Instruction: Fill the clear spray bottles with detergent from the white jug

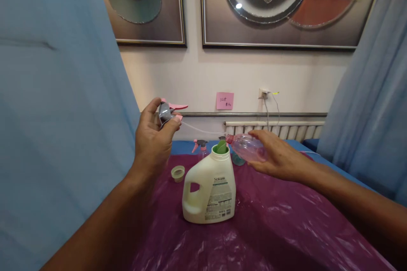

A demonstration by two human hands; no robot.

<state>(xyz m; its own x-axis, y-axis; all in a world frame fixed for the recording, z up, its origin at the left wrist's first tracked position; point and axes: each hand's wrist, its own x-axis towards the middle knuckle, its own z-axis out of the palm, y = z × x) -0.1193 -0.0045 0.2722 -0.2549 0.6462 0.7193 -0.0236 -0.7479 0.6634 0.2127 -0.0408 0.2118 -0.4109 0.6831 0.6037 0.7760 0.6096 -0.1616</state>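
My left hand (154, 137) is closed around a grey and pink trigger spray head (165, 113), whose thin clear tube (203, 129) points right. In my right hand (276, 154) lies a clear pink spray bottle (246, 146), tilted on its side. Its mouth is at the green spout of a large cream detergent jug (211, 190); I cannot tell whether they touch. The jug stands upright and uncapped on a purple plastic sheet (270, 224). A pale round cap (178, 172) sits to its left.
Behind the jug stand another pink spray bottle (202, 147) and a bluish bottle (238, 159), partly hidden. Blue curtains (57, 93) hang on both sides. At the back are a radiator (286, 129), a wall socket (263, 94) with a cable, and a pink note (224, 100).
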